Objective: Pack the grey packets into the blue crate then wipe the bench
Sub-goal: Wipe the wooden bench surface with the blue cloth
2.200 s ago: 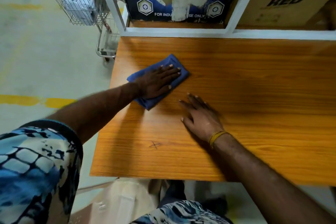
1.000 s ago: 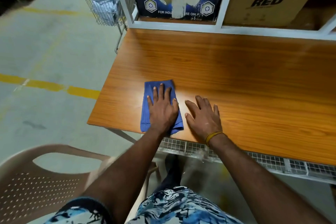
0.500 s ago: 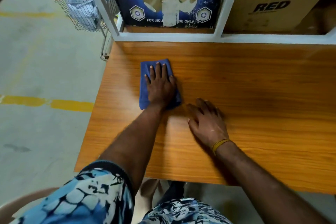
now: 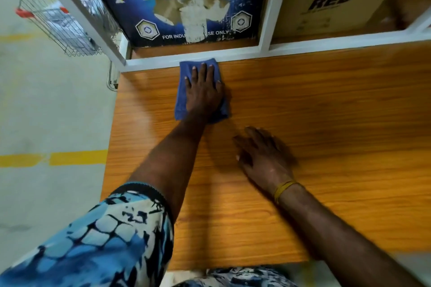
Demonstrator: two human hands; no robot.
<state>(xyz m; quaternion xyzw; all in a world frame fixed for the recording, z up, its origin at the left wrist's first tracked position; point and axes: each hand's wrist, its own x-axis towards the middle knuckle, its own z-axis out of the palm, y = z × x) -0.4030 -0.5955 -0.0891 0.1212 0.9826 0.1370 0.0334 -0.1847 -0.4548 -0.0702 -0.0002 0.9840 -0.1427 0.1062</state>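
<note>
**Wiping bench, back edge**

With no packets or crate in view, packing looks done; wiping is the step. Left hand (image 4: 202, 91) lies flat, fingers spread open, pressing the cloth (image 4: 180, 93) on the bench (image 4: 326, 105) against the white rail (image 4: 151, 62). Right hand (image 4: 263, 156) rests open, braced, holding nothing. Best: keep even palm pressure, overlap strokes, work rightward over the unwiped side.

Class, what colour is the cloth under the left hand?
Blue: the cloth on the wooden bench, seen in the head view.
</note>
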